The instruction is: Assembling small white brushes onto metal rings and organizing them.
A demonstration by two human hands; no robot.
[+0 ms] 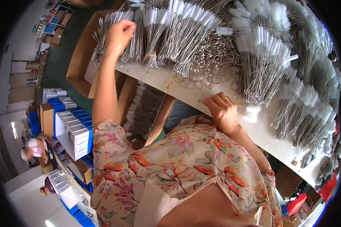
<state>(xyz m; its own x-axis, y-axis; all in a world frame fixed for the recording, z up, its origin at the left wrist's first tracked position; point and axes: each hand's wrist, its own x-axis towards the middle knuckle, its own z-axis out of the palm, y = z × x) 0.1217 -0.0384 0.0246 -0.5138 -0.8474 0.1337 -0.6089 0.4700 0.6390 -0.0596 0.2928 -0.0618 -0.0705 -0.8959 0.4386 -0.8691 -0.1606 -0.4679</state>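
Observation:
My left hand (119,36) is raised over the far left of the table, fingers curled together, and nothing shows sticking out of them. Beneath and beside it stand bundles of thin wire brushes (137,41) with white bristle ends. Close to the table's front edge, my right hand (221,110) is closed, a ring on one finger. From it a thin wire brush (250,110) points right, its white bristle end lying over the table. A small metal piece seems to be at its fingertips, too small to make out. Beyond that hand lies a pile of metal split rings (212,60).
More brush bundles (259,64) cover the right side of the table (170,85). A cardboard box (79,64) adjoins the table's left end; below the edge, another box holds brushes (144,109). White and blue bins (74,132) stand left. Two people (36,147) are farther off.

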